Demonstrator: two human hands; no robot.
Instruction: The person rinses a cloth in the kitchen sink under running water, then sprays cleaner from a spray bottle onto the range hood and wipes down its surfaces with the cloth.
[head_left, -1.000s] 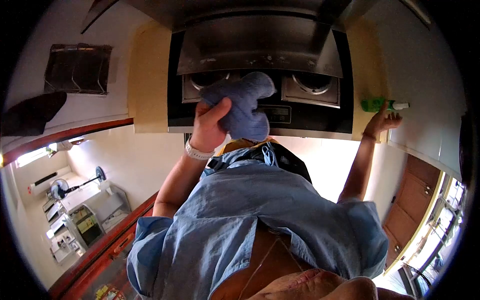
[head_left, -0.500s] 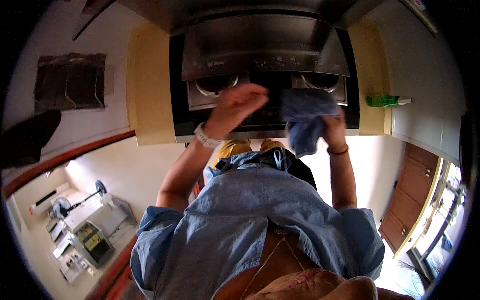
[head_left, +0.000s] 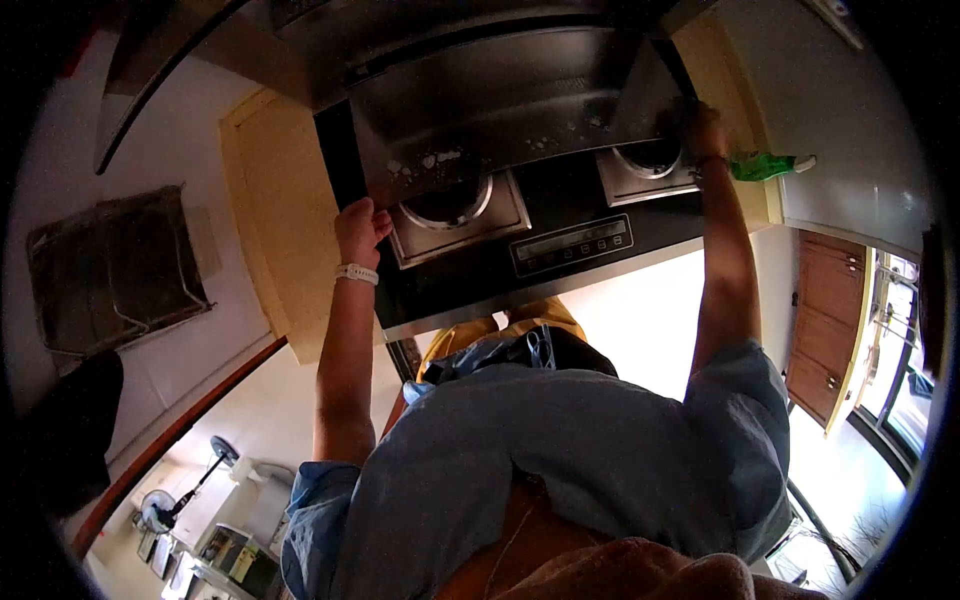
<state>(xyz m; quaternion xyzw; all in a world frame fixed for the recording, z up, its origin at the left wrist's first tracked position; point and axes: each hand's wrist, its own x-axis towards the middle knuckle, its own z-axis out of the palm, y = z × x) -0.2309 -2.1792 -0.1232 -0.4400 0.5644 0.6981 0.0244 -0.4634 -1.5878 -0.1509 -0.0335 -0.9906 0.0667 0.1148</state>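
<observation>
My left hand (head_left: 362, 232), below a white wristband, is closed at the left edge of the metal hood (head_left: 490, 110); what its curled fingers hold is hidden. In shadow at the hood's right edge is my right hand (head_left: 705, 132), its fingers too dark to make out. Beneath the hood lies a black cooktop (head_left: 460, 285) with two round burners and a control panel (head_left: 572, 245). White flecks mark the hood's lower rim. The blue cloth is out of sight.
A green spray bottle (head_left: 765, 166) lies on the right counter beside my right wrist. At the left is a dark wire rack (head_left: 120, 265) on the pale surface. Brown cabinet doors (head_left: 825, 320) stand at the right, and a fan (head_left: 160, 510) at the lower left.
Both hands have moved apart to the two sides of the hood. The blue cloth, last in my right hand, no longer shows. The view has tilted.
</observation>
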